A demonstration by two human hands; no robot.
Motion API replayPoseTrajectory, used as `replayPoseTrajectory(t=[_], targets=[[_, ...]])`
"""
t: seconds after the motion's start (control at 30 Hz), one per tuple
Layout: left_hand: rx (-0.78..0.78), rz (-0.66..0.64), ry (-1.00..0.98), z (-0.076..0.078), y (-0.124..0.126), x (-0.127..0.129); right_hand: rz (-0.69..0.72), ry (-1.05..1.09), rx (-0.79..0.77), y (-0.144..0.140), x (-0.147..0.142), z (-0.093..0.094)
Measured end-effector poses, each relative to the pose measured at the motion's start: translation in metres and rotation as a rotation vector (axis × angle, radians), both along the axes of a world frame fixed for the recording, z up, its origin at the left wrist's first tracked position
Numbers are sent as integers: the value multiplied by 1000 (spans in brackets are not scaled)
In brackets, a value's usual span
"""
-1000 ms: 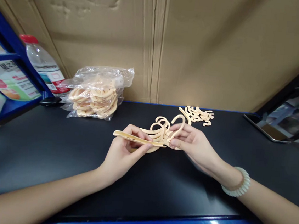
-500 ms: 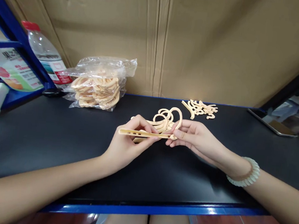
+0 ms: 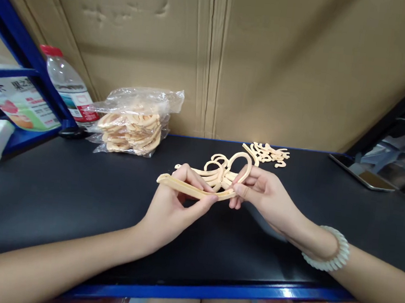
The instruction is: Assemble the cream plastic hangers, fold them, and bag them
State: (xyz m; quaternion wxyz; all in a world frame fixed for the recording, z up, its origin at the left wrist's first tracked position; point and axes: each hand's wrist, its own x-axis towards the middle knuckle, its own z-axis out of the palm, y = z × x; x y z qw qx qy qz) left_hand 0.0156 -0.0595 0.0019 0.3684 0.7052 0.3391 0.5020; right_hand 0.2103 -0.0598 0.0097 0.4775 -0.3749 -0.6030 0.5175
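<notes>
Pinching a beige hanger bar (image 3: 187, 188) above the black table (image 3: 57, 189), our left hand (image 3: 171, 206) closes on it; our right hand (image 3: 266, 197) grips its hook (image 3: 241, 167). A clear bag (image 3: 135, 120) holds more beige pieces.

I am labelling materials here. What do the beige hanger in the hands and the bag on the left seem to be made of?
The hanger looks like moulded plastic: uniform beige, smooth, slightly matte, thin, with slots. The bag seems thin clear plastic film: see-through, crinkled, glossy, showing more beige pieces inside.
</notes>
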Motion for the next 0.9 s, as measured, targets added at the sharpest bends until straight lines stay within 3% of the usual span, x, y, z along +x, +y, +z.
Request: replayPoseTrajectory(t=[0.17,0.33,0.47,0.53,0.63,0.7,0.8,0.9], targets=[[-181,-16,-130,-2,6,2,33,39,-39,3,-3,-6],[-321,-169,-110,-6,5,5,115,62,-80,-1,-12,-14],[-423,-209,-151,-2,2,5,189,-79,-64,7,-3,-4],[-470,-170,-184,-1,2,4,148,-235,81,21,14,4],[-519,-166,-207,0,2,2,-186,-625,565,51,53,11],[-526,-182,-215,-2,2,1,-210,-929,732,70,78,8],[-540,-189,-219,-3,3,2,-183,-1157,793,91,102,-4],[-557,-169,-242,-3,4,2,-127,-1213,741,103,107,-17]])
